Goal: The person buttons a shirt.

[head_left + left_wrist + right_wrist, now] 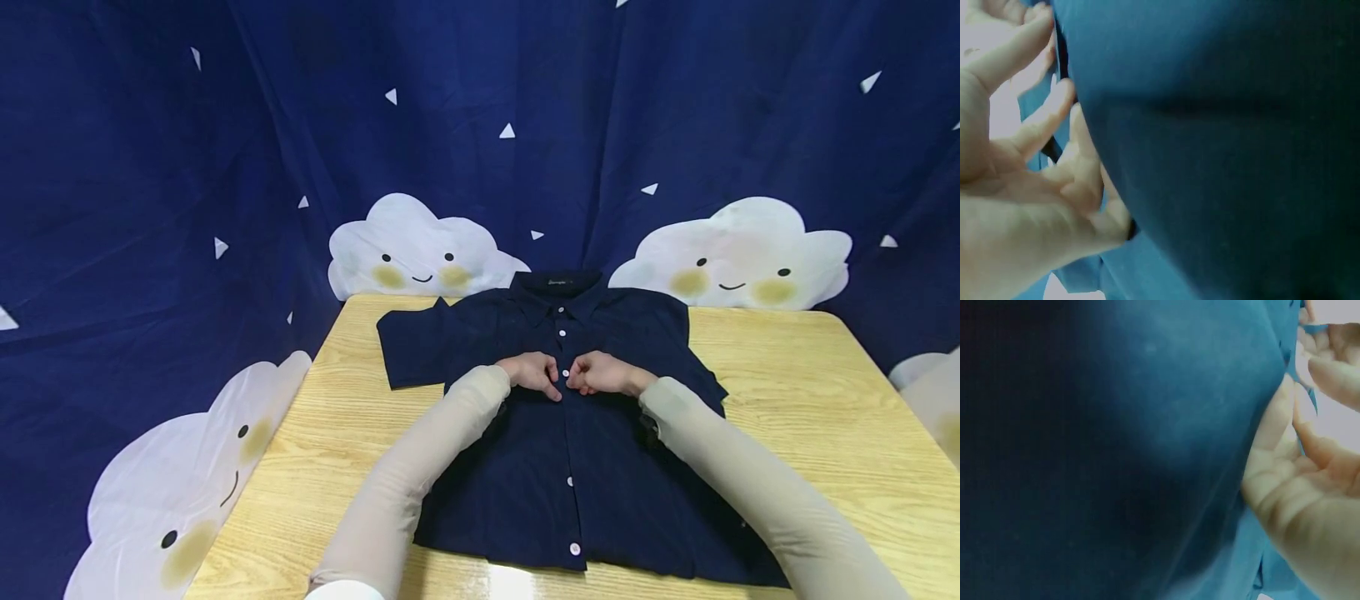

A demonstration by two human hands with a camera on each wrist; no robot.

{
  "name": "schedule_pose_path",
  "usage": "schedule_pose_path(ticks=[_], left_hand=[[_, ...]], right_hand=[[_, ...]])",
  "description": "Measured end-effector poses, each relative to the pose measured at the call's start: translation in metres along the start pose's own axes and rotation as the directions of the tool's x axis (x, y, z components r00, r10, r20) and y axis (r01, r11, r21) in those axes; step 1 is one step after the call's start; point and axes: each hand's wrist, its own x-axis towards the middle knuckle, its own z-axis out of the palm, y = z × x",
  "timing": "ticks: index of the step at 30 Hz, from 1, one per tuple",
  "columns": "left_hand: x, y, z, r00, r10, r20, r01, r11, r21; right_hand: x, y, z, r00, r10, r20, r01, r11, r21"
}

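A dark navy short-sleeved shirt (517,500) lies front up on the table, collar (532,307) at the far end. White buttons run down its middle, one of them a button (566,373) between my two hands. My left hand (531,372) lies over the left side of the front, fingertips by the button strip; a gap shows between its thumb and forefinger. From the other side my right hand (606,372) reaches the strip with bent fingers. In the right wrist view its thumb (1338,382) stands apart from the fingers at the cloth. Shirt fabric fills most of both wrist views.
The light wooden table (817,400) extends on both sides of the shirt. Behind it and along its left side hangs a dark blue curtain (450,158) with white triangles and smiling clouds. The shirt's left-hand sleeve (411,346) is spread out flat.
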Motion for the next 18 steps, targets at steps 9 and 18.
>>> schedule_pose_path(ticks=[9,18], left_hand=[[-0.005,0.008,0.008,0.999,-0.030,-0.029,0.037,0.966,0.257],[-0.006,0.009,0.007,0.999,-0.047,-0.003,0.046,0.963,0.266]], right_hand=[[-0.002,-0.015,0.012,0.999,-0.047,-0.025,0.037,0.950,-0.311],[-0.007,-0.027,0.021,0.993,0.115,0.039,-0.090,0.908,-0.409]])
